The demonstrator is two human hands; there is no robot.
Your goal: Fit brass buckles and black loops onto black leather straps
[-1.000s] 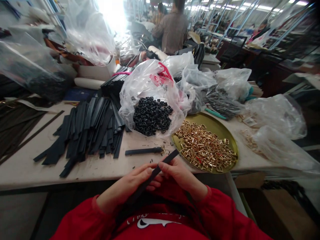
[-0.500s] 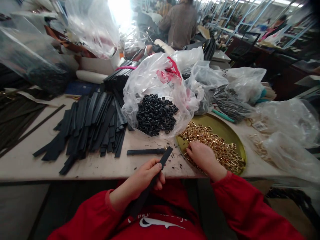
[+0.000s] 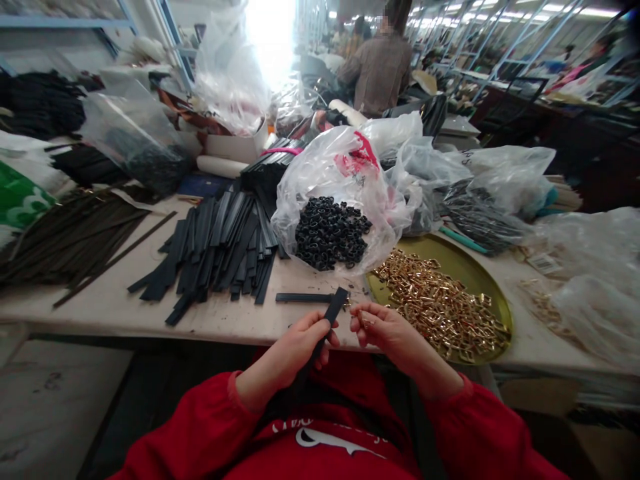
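Workshop lights (image 3: 597, 12) glow beyond the crowded bench (image 3: 220, 320), where I hold both forearms (image 3: 257, 387) angled inward at its near edge. My left hand (image 3: 306, 337) closes, thumb on top, around a dark strap (image 3: 336, 305), whose free end slants up between the hands. My right hand (image 3: 387, 333), fingers curled and pinched together, grips a small gold piece (image 3: 367, 319), too blurred for me to name, beside the tray (image 3: 470, 268) of gold fittings (image 3: 440, 303).

Nothing reads clearly: white lettering (image 3: 295, 424) on the red top (image 3: 360, 410) below the left hand (image 3: 311, 339), red print (image 3: 367, 155) on the bag (image 3: 315, 163) beyond.
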